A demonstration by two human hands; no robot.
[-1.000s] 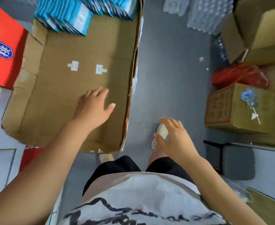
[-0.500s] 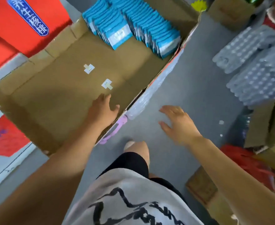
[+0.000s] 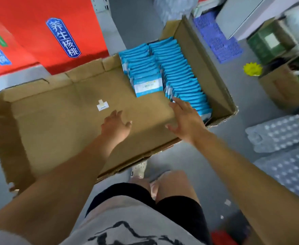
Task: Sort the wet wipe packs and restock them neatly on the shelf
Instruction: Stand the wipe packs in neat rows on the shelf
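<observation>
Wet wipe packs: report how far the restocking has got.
Done: most of the cardboard box floor is bare, so much stock seems gone. In hand: nothing yet; the open right hand reaches toward the wet wipe packs, and the left hand hovers empty. Left: two rows stand in the box.

Pack label (image 3: 148, 86) — print blurred, unreadable

A: What's the floor like?
B: Plain grey floor (image 3: 178, 158), evenly lit, with small white scraps (image 3: 227, 202) on it
A: And round the edges?
B: Red cartons (image 3: 30, 29) with blue labels (image 3: 63, 38) at the left, shrink-wrapped bottle packs (image 3: 279, 133) at the right, a purple perforated panel (image 3: 217, 39) beyond, and a brown box (image 3: 284, 89) beside a yellow flower shape (image 3: 252, 69)
</observation>
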